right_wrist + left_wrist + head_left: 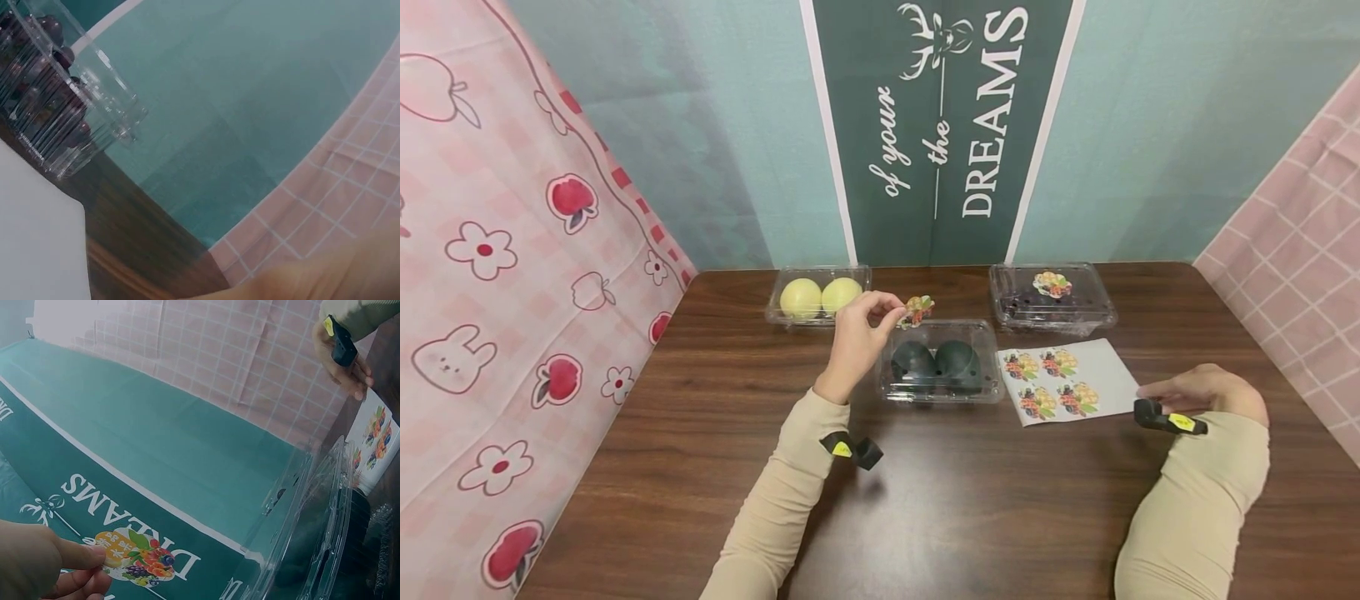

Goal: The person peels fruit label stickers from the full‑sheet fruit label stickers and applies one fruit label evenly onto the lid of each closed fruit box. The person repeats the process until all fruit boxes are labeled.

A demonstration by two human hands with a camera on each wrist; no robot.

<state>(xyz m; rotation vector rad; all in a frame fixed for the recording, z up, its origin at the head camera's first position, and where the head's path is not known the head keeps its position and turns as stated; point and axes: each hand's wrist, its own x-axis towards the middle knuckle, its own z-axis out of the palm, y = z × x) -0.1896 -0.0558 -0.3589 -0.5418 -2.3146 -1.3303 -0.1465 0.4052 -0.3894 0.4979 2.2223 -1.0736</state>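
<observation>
My left hand (860,333) pinches a fruit-print sticker (917,310) between thumb and forefinger, over the back left of a clear plastic box (988,392). Two dark green round fruits (957,362) show through that box's lid. In the left wrist view the sticker (140,557) hangs from the fingertips, its printed side in sight. At the right, my right hand (1210,387) holds the right edge of a white sticker sheet (1108,375), which bears several like stickers (1058,362). Only a blurred part of the right hand (325,275) appears in the right wrist view.
At the back left stands a clear box (857,275) with two pale yellow-green round fruits (801,297). Another clear box (1097,300), back right, holds dark grapes (47,100) and carries a sticker (1052,285) on its lid. Cloth backdrops border the brown wooden table (970,508).
</observation>
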